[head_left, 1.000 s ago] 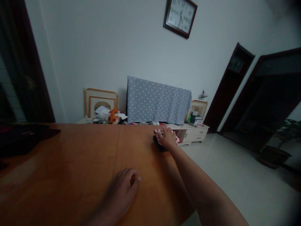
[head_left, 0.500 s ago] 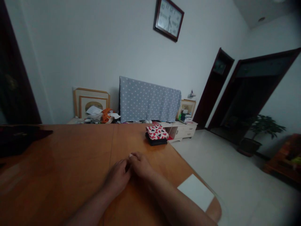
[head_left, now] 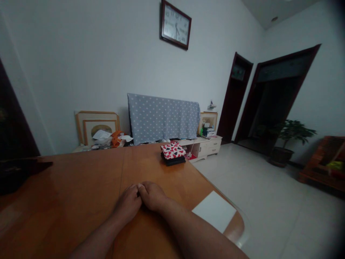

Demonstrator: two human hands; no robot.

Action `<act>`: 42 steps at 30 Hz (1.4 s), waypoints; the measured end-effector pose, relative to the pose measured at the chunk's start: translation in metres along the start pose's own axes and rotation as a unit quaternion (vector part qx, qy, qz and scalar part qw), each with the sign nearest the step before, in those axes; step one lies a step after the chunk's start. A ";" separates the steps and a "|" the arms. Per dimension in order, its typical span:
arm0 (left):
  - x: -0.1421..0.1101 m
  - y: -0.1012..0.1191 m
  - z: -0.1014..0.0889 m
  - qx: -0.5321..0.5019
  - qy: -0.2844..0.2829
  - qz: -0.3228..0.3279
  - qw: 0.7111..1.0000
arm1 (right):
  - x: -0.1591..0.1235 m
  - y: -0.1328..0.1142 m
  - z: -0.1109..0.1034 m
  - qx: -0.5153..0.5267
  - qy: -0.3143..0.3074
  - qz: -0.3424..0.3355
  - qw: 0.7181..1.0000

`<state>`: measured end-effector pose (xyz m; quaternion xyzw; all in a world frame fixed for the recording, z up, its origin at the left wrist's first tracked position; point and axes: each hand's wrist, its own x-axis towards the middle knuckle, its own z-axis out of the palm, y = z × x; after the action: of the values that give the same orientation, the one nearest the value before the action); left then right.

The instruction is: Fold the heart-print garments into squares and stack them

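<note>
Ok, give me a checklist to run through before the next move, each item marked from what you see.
1. Left hand shows nothing held: ok.
2. Right hand shows nothing held, and its fingers touch the left hand's: ok.
3. Heart-print folded cloth lies squarely on the dark folded item: ok.
4. That stack sits fully on the wooden table, with no overhang showing: ok.
5. White sheet lies flat near the table's rounded corner: ok.
6. Dark object at the table's left end, what it is: cannot tell.
</note>
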<state>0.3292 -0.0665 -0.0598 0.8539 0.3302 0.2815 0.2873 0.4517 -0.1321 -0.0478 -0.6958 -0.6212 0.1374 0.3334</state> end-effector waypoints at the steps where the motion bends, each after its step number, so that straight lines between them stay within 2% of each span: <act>1: 0.000 0.000 0.000 0.005 -0.001 0.008 1.000 | 0.000 0.000 0.000 -0.002 -0.002 0.000 1.000; 10: 0.004 -0.013 0.004 0.022 -0.023 0.044 0.998 | 0.002 0.003 0.001 -0.015 -0.003 -0.009 1.000; 19: 0.003 -0.012 0.005 0.039 -0.022 0.016 0.999 | 0.001 0.001 -0.002 -0.004 -0.015 -0.012 1.000; 26: -0.004 -0.011 0.009 0.076 0.005 0.027 0.997 | -0.001 0.009 0.001 0.044 -0.015 -0.057 0.997; 31: -0.008 -0.005 0.011 0.092 0.030 0.004 0.995 | -0.002 0.014 0.003 0.101 -0.023 -0.089 0.991; 36: -0.012 -0.001 0.011 0.091 0.024 -0.012 0.995 | -0.004 0.013 0.006 0.127 -0.031 -0.072 0.989; 42: -0.014 -0.004 0.009 0.025 0.035 -0.015 0.999 | -0.005 0.016 0.014 0.113 -0.018 -0.043 0.992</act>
<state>0.3246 -0.0764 -0.0728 0.8456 0.3597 0.2982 0.2582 0.4542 -0.1333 -0.0692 -0.6235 -0.6372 0.2047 0.4041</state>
